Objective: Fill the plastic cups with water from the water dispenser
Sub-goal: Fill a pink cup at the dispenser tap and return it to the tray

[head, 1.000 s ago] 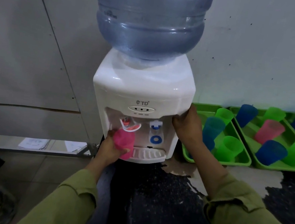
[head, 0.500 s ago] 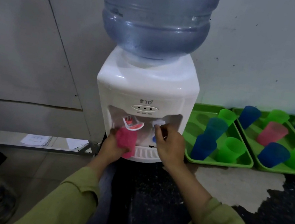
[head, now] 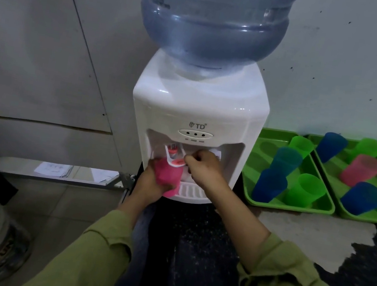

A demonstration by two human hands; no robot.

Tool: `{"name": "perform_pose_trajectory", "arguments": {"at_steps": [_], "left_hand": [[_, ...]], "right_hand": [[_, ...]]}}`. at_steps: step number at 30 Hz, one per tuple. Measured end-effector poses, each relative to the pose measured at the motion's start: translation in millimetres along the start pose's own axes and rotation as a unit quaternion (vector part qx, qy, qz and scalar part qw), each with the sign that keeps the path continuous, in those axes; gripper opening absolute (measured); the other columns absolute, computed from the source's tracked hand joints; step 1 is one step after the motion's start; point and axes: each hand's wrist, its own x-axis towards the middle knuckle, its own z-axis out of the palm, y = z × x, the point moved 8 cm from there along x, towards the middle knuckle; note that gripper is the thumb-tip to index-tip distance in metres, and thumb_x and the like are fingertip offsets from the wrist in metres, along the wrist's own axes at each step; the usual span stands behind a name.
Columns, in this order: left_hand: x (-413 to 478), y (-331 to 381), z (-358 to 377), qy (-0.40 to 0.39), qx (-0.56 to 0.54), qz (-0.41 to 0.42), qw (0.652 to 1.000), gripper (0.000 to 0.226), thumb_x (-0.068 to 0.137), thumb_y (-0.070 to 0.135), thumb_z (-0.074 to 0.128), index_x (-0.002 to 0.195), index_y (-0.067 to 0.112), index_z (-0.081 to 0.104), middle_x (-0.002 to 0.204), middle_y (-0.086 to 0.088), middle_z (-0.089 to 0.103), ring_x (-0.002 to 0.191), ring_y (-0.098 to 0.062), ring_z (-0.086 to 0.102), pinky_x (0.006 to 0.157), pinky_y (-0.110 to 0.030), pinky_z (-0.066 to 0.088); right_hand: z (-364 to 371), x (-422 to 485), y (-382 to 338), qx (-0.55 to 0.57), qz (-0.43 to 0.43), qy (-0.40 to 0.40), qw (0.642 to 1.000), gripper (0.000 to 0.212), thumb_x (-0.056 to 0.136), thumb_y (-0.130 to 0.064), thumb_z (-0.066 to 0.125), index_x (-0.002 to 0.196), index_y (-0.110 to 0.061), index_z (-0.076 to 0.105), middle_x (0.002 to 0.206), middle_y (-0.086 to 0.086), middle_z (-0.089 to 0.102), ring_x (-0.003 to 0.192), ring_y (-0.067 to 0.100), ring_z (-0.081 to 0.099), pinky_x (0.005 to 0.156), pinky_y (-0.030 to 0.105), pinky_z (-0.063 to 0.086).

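Item: pink cup (head: 169, 175), being held just under the water dispenser's (head: 200, 110) red tap lever (head: 176, 161), left hand (head: 151, 182) wrapping its fingers round it. Right hand (head: 204, 168) curling its fingers onto that lever. Risk: cup seeming tilted; flow may be missing its rim, splashing the dispenser's drip tray (head: 191, 190).

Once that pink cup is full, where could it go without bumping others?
The near green tray has bare slots at its left, between dispenser and teal cup. The pale surface patch before it is free. The right tray is crowded.
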Motion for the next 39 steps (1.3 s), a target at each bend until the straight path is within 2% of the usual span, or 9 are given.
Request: {"name": "perform_pose_trajectory", "arguments": {"at_steps": [2,4,6,10,24,29,33,36,39], "left_hand": [[0.2,-1.7,-2.0,0.007,-0.005,0.000,1.000,0.077,0.064,-0.017,0.073,0.129,-0.006,0.032,0.125,-0.023,0.051,0.088,-0.011,0.052,0.064,-0.003,0.040],[-0.5,-3.7,-2.7,0.011,0.010,0.002,1.000,0.076,0.063,-0.006,0.079,0.126,-0.003,0.035,0.120,-0.017,0.056,0.100,-0.022,0.056,0.078,-0.019,0.042],[-0.2,-8.4,-3.4,0.014,0.013,-0.005,1.000,0.074,0.063,0.005,0.083,0.123,0.003,0.039,0.112,-0.008,0.059,0.099,-0.020,0.057,0.079,-0.025,0.041],[3.2,-11.6,-3.7,0.016,0.031,-0.006,0.999,0.068,0.064,0.018,0.085,0.116,0.009,0.042,0.103,0.000,0.058,0.089,-0.017,0.056,0.073,-0.026,0.041],[-0.6,-13.7,-2.1,0.023,0.017,-0.013,1.000,0.062,0.062,0.011,0.081,0.113,0.009,0.045,0.107,-0.007,0.062,0.095,-0.022,0.060,0.078,-0.030,0.047],[-14.1,-15.8,3.0,-0.001,-0.001,-0.008,1.000,0.070,0.060,0.006,0.084,0.116,0.013,0.043,0.107,0.002,0.055,0.096,-0.014,0.054,0.073,-0.018,0.040],[-25.6,-16.2,5.0,-0.005,0.008,-0.004,1.000,0.076,0.062,0.006,0.083,0.125,0.013,0.040,0.107,0.007,0.050,0.096,-0.010,0.050,0.065,-0.003,0.037],[-35.5,-18.7,8.5,-0.003,0.006,-0.012,1.000,0.076,0.065,0.011,0.083,0.126,0.013,0.039,0.112,0.005,0.047,0.097,-0.011,0.049,0.075,-0.015,0.040],[-43.7,-20.4,14.1,-0.006,-0.002,-0.012,1.000,0.077,0.066,0.012,0.082,0.129,0.011,0.038,0.117,0.004,0.046,0.100,-0.011,0.048,0.081,-0.021,0.038]], "right_hand": [[3.8,-0.4,5.5,-0.028,0.000,-0.003,1.000,0.023,0.084,-0.024,0.053,0.063,-0.014,0.052,0.066,0.002,0.058,0.065,0.018,0.053,0.052,0.023,0.035],[8.9,-2.0,12.8,-0.058,-0.004,-0.005,0.998,0.028,0.086,-0.025,0.054,0.061,-0.016,0.047,0.062,-0.002,0.052,0.063,0.016,0.049,0.049,0.021,0.032],[17.9,-3.3,19.8,-0.074,-0.008,-0.015,0.997,0.025,0.087,-0.027,0.054,0.066,-0.015,0.049,0.067,-0.001,0.055,0.070,0.019,0.054,0.053,0.023,0.034],[33.0,1.8,29.0,-0.090,-0.010,-0.004,0.996,0.019,0.089,-0.028,0.056,0.083,-0.009,0.060,0.094,0.014,0.067,0.090,0.029,0.059,0.067,0.025,0.036],[24.8,-8.3,50.8,-0.132,-0.022,0.059,0.989,0.024,0.091,-0.033,0.053,0.092,-0.009,0.057,0.089,0.011,0.068,0.085,0.027,0.063,0.069,0.031,0.047],[10.2,-17.9,82.8,-0.147,0.021,0.050,0.988,0.020,0.090,-0.034,0.052,0.097,-0.015,0.057,0.093,0.009,0.065,0.085,0.024,0.061,0.068,0.027,0.043],[-0.2,-24.9,102.4,-0.114,0.038,0.062,0.991,0.016,0.087,-0.029,0.058,0.097,-0.017,0.056,0.077,-0.003,0.058,0.073,0.018,0.060,0.064,0.023,0.039],[0.6,-28.8,110.8,-0.104,0.026,0.040,0.993,0.021,0.084,-0.024,0.063,0.102,-0.017,0.054,0.071,-0.010,0.055,0.066,0.007,0.055,0.059,0.020,0.039],[1.8,-35.4,118.0,-0.077,0.010,0.022,0.997,0.032,0.079,-0.019,0.067,0.108,-0.016,0.054,0.083,-0.004,0.062,0.078,0.014,0.062,0.069,0.022,0.048]]}}
